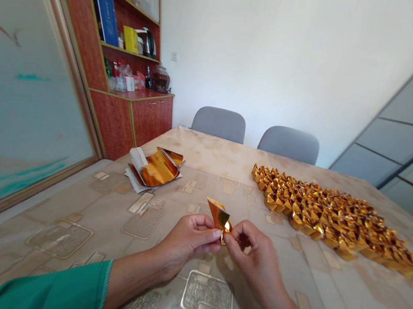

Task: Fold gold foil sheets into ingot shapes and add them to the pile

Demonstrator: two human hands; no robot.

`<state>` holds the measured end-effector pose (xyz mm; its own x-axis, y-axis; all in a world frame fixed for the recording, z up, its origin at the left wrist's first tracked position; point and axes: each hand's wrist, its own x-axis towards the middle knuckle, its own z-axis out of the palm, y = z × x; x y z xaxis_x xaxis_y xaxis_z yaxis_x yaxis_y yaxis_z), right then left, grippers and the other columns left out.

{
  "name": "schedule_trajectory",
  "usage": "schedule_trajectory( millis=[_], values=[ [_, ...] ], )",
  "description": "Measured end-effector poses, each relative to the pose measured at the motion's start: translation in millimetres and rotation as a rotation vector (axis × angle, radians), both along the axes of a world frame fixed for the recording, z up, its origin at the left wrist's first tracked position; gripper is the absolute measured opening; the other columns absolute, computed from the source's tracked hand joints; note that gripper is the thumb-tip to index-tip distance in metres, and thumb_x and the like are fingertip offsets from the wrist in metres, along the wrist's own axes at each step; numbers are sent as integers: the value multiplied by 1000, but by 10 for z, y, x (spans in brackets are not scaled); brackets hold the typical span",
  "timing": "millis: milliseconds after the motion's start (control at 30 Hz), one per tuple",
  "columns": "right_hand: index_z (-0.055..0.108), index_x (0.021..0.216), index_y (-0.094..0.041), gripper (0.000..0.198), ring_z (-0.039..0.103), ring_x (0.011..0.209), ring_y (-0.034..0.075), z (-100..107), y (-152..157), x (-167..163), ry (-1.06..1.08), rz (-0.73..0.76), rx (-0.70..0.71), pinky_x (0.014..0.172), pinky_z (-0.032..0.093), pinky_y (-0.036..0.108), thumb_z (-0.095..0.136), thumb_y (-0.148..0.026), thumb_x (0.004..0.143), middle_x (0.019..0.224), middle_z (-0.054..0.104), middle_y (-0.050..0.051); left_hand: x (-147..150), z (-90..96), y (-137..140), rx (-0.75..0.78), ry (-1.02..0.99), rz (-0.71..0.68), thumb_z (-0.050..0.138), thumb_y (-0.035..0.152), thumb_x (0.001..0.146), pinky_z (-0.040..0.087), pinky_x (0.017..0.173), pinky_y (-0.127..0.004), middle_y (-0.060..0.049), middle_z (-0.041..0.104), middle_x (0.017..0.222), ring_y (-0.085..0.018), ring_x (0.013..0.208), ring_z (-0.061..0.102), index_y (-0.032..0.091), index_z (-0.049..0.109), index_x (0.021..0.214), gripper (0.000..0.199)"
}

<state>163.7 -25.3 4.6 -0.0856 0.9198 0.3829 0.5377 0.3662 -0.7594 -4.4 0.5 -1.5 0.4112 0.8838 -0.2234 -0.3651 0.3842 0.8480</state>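
Between my two hands, above the table, is a partly folded piece of gold foil paper (217, 213), its pointed end standing up and to the left. My left hand (194, 233) pinches its lower left side with thumb and fingers. On the lower right side, my right hand (252, 245) grips it with curled fingers. Fingertips cover the lower part of the fold. To the right lie many folded gold paper ingots (322, 214), set close together in rows. A loose stack of gold foil sheets (161, 167) with white edges lies to the left.
A patterned cover lies over the table (207, 295). Two grey chairs (219, 122) stand at its far side. At the back left is a red-brown cabinet (150, 114) with a kettle (148, 42) and bottles on its shelves. A frosted glass door (25, 84) stands left.
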Motion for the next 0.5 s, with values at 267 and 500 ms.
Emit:
schedule_trajectory(
  millis=[267,500],
  values=[
    [55,72,-20,20,48,59,13,37,-36,-38,30,6,33,53,36,23,58,-29,90,66,56,-2,-7,13,12,-36,-24,-23,89,24,63,54,74,-23,-6,71,87,-12,77,66,10,70,85,32],
    [55,71,-21,18,49,60,14,-6,-8,-23,-45,31,91,54,35,24,59,-23,88,69,56,-1,-15,-11,6,-51,-52,-41,87,21,65,54,80,-26,-6,71,88,-13,79,67,11,69,87,30]
  ],
)
